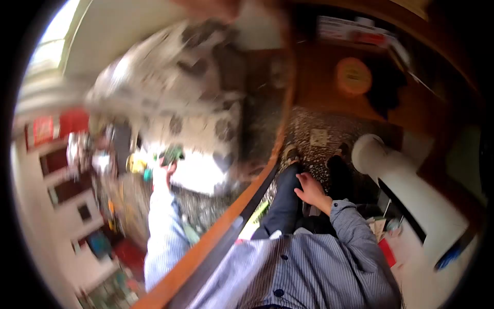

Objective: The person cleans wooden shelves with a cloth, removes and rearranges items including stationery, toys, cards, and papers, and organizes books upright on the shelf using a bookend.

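Note:
On the left, past a long wooden edge (247, 185), my left arm in a striped sleeve stretches away from me. At its end my left hand (165, 171) is small and overexposed, its fingers at a dark green bundle (174, 154) that it seems to grip; glare hides its kind. A bright white patch (198, 172) lies beside that hand. My right hand (312, 189) hovers over or rests on my dark trousers (280, 201), fingers loosely extended and nothing visible in them.
A patterned bed cover (170, 87) fills the upper left, blurred. A round orange-yellow object (353, 75) sits on a brown wooden surface (319, 98). At right stands a white rounded object (401, 175). The floor (329, 131) is speckled; red and yellow items are at far left.

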A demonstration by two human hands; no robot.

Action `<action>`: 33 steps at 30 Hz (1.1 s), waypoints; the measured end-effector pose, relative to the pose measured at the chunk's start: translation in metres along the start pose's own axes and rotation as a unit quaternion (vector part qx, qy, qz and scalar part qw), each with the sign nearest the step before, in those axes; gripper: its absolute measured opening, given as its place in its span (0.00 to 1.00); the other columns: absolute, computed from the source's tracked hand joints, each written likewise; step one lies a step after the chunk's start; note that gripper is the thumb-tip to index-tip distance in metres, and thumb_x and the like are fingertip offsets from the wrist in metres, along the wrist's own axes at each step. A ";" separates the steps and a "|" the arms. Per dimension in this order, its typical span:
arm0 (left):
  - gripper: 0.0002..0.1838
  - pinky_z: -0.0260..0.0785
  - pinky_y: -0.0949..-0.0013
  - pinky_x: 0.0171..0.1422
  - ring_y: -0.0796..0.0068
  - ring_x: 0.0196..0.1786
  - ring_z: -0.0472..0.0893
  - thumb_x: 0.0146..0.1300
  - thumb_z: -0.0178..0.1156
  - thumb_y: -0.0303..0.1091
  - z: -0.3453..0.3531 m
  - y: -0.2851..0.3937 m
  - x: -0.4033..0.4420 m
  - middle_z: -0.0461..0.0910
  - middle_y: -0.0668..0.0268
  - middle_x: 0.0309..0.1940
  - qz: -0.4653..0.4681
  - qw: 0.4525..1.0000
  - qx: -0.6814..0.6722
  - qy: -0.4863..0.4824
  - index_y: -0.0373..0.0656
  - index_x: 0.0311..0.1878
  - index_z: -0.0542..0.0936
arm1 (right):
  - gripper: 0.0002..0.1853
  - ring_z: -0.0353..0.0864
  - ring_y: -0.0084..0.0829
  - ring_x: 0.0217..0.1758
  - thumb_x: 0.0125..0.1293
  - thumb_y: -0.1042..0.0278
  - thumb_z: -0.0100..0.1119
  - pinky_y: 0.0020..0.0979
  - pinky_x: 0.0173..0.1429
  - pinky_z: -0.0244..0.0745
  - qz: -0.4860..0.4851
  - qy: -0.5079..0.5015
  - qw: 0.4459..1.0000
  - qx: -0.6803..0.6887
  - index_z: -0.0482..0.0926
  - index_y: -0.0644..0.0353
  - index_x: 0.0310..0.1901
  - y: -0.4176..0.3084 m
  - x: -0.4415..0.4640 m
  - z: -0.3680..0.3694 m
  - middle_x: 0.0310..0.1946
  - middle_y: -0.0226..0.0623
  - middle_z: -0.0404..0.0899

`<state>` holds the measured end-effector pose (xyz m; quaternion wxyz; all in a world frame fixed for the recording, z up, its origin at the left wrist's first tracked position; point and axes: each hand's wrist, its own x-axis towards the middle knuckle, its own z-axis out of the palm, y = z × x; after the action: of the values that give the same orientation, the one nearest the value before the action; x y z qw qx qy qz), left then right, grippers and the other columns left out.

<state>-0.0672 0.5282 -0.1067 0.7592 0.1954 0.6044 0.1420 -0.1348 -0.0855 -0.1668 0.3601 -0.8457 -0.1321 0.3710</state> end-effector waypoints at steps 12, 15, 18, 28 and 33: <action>0.25 0.70 0.65 0.52 0.63 0.53 0.72 0.58 0.58 0.30 0.058 -0.134 0.025 0.70 0.54 0.51 0.339 0.792 0.505 -0.054 0.36 0.59 0.63 | 0.24 0.76 0.52 0.48 0.59 0.60 0.55 0.47 0.49 0.74 0.167 0.058 0.984 0.002 0.69 0.58 0.57 0.064 -0.061 -0.027 0.49 0.51 0.69; 0.24 0.70 0.66 0.52 0.64 0.52 0.73 0.60 0.57 0.31 0.022 -0.193 -0.015 0.71 0.55 0.51 0.366 0.650 0.660 -0.092 0.36 0.59 0.64 | 0.15 0.78 0.51 0.44 0.58 0.62 0.55 0.47 0.46 0.75 0.150 0.149 0.977 0.015 0.73 0.59 0.45 0.042 -0.068 -0.055 0.45 0.48 0.70; 0.23 0.70 0.68 0.53 0.65 0.52 0.74 0.62 0.56 0.32 -0.020 -0.252 -0.068 0.72 0.56 0.51 0.284 0.525 0.781 -0.185 0.36 0.59 0.64 | 0.10 0.78 0.51 0.39 0.57 0.63 0.56 0.47 0.42 0.74 0.069 0.331 0.941 0.024 0.77 0.59 0.35 0.063 -0.065 -0.077 0.35 0.47 0.75; 0.23 0.69 0.70 0.55 0.66 0.53 0.76 0.66 0.56 0.32 -0.041 -0.430 -0.238 0.75 0.56 0.50 0.024 0.499 0.766 -0.404 0.35 0.60 0.64 | 0.16 0.76 0.53 0.45 0.56 0.71 0.55 0.43 0.47 0.72 0.188 0.679 0.707 0.057 0.76 0.63 0.47 0.174 -0.021 -0.392 0.39 0.53 0.76; 0.26 0.72 0.68 0.52 0.64 0.51 0.78 0.63 0.59 0.34 -0.033 -0.444 -0.254 0.76 0.54 0.50 0.019 0.480 0.818 -0.316 0.36 0.62 0.64 | 0.25 0.71 0.46 0.56 0.54 0.68 0.58 0.43 0.58 0.69 0.211 0.671 0.692 -0.163 0.72 0.60 0.55 0.308 0.044 -0.504 0.51 0.51 0.73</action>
<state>-0.1669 0.0255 -0.1024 0.3925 0.7715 0.1626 -0.4735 0.2456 -0.5388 -0.1733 0.1216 -0.9208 0.2683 -0.2557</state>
